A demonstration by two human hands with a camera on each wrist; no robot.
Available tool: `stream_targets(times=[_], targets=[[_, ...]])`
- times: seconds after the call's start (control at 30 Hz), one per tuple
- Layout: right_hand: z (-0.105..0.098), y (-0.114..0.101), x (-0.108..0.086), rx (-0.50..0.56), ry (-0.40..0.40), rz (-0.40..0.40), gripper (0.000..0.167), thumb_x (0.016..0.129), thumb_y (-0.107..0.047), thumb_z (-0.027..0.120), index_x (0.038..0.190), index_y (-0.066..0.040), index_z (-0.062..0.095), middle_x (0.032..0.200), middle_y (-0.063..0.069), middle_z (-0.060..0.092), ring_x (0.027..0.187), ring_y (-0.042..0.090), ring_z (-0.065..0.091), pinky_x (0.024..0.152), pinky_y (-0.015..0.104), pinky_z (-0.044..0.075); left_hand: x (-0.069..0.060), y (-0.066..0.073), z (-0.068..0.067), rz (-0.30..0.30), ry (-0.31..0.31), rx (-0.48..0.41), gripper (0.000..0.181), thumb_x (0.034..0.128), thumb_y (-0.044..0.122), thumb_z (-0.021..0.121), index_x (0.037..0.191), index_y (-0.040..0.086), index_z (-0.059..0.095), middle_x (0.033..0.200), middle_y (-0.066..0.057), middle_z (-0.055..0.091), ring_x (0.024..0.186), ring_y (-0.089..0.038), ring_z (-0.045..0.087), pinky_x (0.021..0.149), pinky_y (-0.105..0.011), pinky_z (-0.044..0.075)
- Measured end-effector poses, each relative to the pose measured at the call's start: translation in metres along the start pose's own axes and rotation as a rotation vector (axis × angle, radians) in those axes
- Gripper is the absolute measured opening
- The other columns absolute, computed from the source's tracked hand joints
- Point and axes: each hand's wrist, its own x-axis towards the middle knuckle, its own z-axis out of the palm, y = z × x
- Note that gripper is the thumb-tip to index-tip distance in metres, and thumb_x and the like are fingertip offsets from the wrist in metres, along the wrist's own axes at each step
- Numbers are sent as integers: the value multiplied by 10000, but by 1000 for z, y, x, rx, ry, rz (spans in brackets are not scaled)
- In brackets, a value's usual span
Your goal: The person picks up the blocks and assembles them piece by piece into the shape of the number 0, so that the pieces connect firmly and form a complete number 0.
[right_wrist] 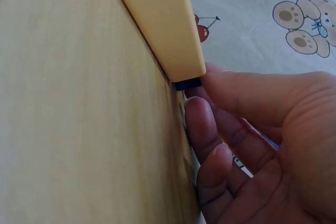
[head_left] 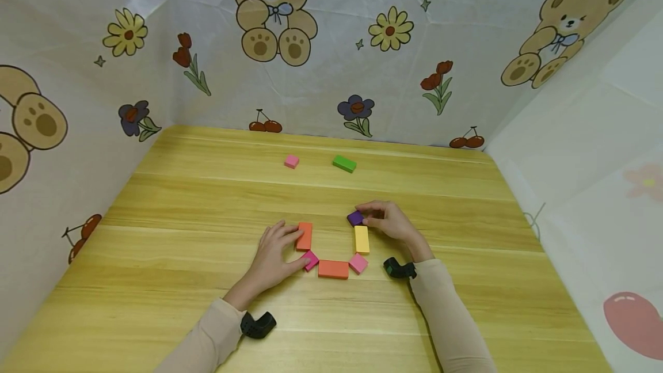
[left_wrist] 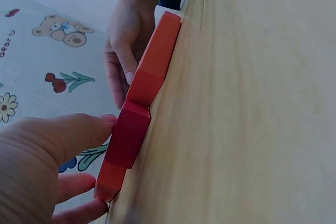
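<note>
My right hand (head_left: 392,222) pinches a small purple block (head_left: 355,218) between thumb and fingers, at the far end of a yellow block (head_left: 361,240). In the right wrist view the yellow block (right_wrist: 163,24) hides most of the purple one. My left hand (head_left: 271,255) rests its thumb on a magenta block (head_left: 311,261), while its extended fingers touch an upright-running orange block (head_left: 304,237). A second orange block (head_left: 334,269) lies crosswise at the near side, between the magenta block and a pink block (head_left: 358,263). Together these blocks form a U shape.
Farther back on the wooden table (head_left: 217,189) lie a small pink block (head_left: 292,161) and a green block (head_left: 344,164). A printed cloth (head_left: 321,91) with bears and flowers stands around the table's back and sides. Each wrist carries a black device (head_left: 258,325).
</note>
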Motion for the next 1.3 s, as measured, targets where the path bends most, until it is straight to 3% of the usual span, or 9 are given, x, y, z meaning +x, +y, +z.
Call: stream_targets(times=[0.33,0.43,0.53,0.7,0.87,1.3], targets=[[-1,-1,-2,36,23,-11,325,964,-82,597,1271,19,627,1246,220,638,912,177,572,714,202,457,-1,1,0,-1,3,-10,615,772,264,818,1297,9,622,1354,-178,570,1398,-448,333,1142,-666,130],[0,-1,-5,31,62,-2,326,982,-128,585,1279,-1,627,1273,196,632,987,223,609,790,260,493,-1,0,0,1,0,-5,614,776,276,816,1296,11,624,1351,-179,571,1396,-449,336,1142,-665,132],[0,-3,-11,2,103,2,342,984,-175,591,1293,-32,626,1303,170,618,1078,293,612,897,391,508,-1,0,1,2,-1,0,610,779,283,813,1294,15,626,1349,-175,572,1395,-446,338,1144,-662,134],[2,-7,-22,19,130,-31,389,972,-173,611,1333,-30,588,1351,181,574,1183,373,584,1004,536,460,-1,0,1,-4,0,2,611,777,273,817,1298,20,625,1351,-167,573,1399,-439,336,1149,-652,133],[7,-11,-33,31,135,-52,448,948,-135,642,1365,-2,548,1391,195,534,1225,389,552,1032,543,442,-1,1,1,-8,-1,9,613,777,277,818,1300,21,624,1352,-165,573,1400,-437,334,1149,-650,138],[24,-23,-62,-42,150,-49,577,890,-206,723,1413,-78,518,1504,189,413,1406,417,343,1139,596,272,0,0,0,11,12,-8,606,776,278,817,1290,15,630,1346,-175,575,1393,-447,339,1139,-664,137]])
